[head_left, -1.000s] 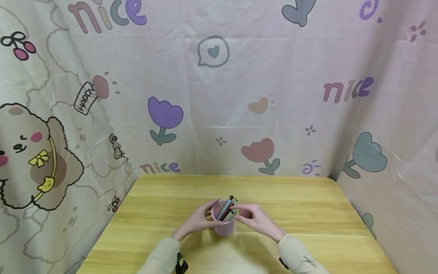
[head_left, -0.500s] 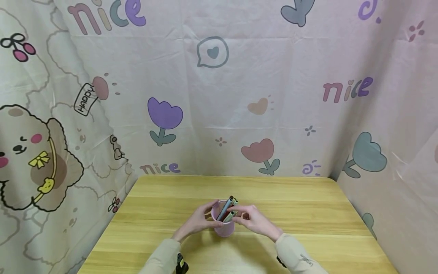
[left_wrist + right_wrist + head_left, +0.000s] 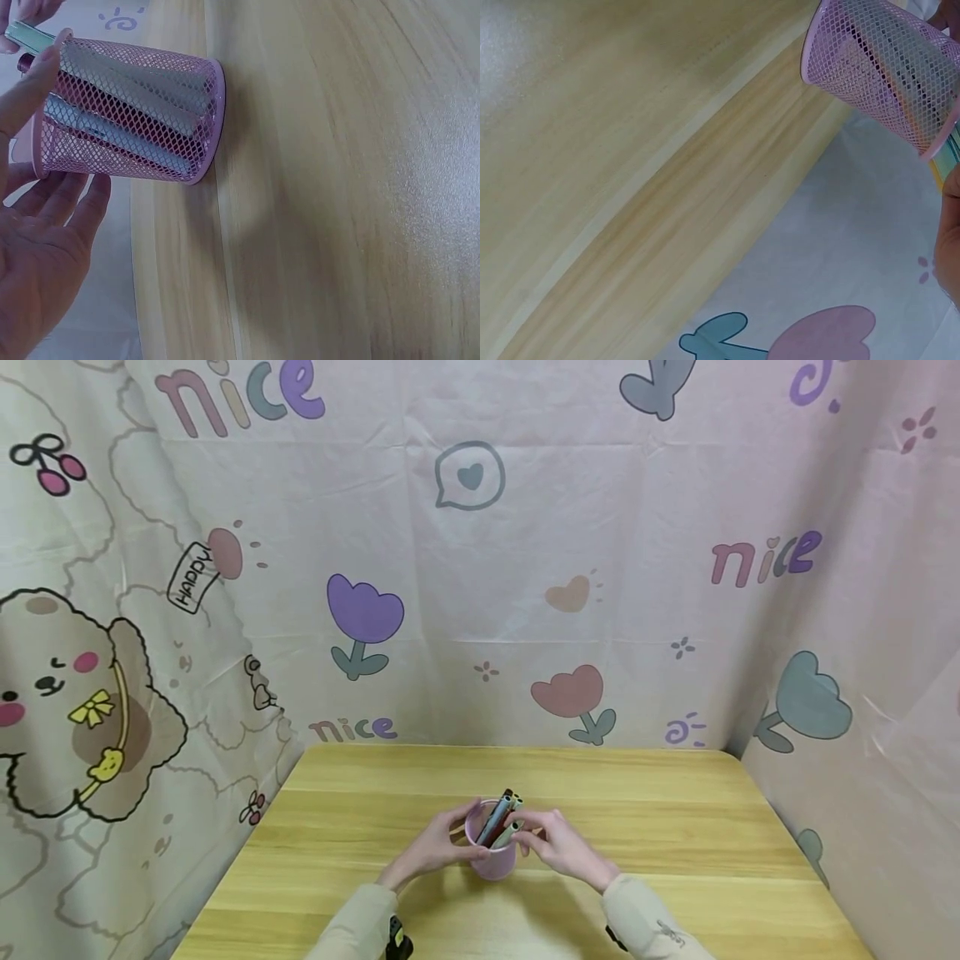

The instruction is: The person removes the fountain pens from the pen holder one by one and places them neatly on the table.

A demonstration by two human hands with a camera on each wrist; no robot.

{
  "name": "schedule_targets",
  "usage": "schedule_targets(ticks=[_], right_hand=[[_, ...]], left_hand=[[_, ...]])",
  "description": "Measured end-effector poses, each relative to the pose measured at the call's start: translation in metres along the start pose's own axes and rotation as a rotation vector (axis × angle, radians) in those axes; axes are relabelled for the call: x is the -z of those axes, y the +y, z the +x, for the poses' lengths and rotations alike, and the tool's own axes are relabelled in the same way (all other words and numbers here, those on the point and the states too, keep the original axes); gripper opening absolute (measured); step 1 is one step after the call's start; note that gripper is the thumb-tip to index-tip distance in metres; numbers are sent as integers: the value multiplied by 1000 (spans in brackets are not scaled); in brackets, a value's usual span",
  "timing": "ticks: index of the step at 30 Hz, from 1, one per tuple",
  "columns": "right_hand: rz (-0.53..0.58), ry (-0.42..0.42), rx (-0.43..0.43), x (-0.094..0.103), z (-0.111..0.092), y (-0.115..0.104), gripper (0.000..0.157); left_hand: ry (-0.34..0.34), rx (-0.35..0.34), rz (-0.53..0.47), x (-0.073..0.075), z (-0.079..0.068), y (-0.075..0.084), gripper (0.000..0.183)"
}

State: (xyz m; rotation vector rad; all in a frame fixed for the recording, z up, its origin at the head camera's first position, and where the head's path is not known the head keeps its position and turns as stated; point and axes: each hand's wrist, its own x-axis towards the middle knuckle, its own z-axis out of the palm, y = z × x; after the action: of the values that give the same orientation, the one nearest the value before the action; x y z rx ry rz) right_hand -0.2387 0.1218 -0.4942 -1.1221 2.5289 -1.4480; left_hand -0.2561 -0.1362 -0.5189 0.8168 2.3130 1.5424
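A pink mesh pen cup (image 3: pixel 492 865) stands upright on the table with several slim markers leaning inside. My left hand (image 3: pixel 431 847) grips it near the rim, thumb on the near side and fingers round the far side, as the left wrist view also shows. With thumb and index finger, my right hand (image 3: pixel 564 843) pinches the top of a light green marker (image 3: pixel 506 836), whose lower end is still in the cup. Beside it lean a light blue marker (image 3: pixel 492 821) and a dark red one. In the right wrist view only part of the right hand (image 3: pixel 949 240) shows at the edge.
The wood-grain table (image 3: pixel 360 777) spreads around the cup. A printed cloth backdrop (image 3: pixel 480 568) hangs behind it and along both sides. Black wrist devices (image 3: pixel 398 938) sit at the beige sleeves (image 3: pixel 352 922).
The light green marker's top has tilted slightly to the right, with the right fingers at it. The left hand and the cup have stayed in place.
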Motion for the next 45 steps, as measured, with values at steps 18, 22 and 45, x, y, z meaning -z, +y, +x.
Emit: schedule_targets(ticks=[18,22,45], right_hand=[[41,332,95,5,-6,-8,15],[64,384,99,13,-7,-17,15],[611,532,112,67,-11,-16,12]], left_hand=[[14,-6,34,-2,1,-1,92],[22,-5,53,-2,1,-1,91],[40,0,75,-3,0,1,89]])
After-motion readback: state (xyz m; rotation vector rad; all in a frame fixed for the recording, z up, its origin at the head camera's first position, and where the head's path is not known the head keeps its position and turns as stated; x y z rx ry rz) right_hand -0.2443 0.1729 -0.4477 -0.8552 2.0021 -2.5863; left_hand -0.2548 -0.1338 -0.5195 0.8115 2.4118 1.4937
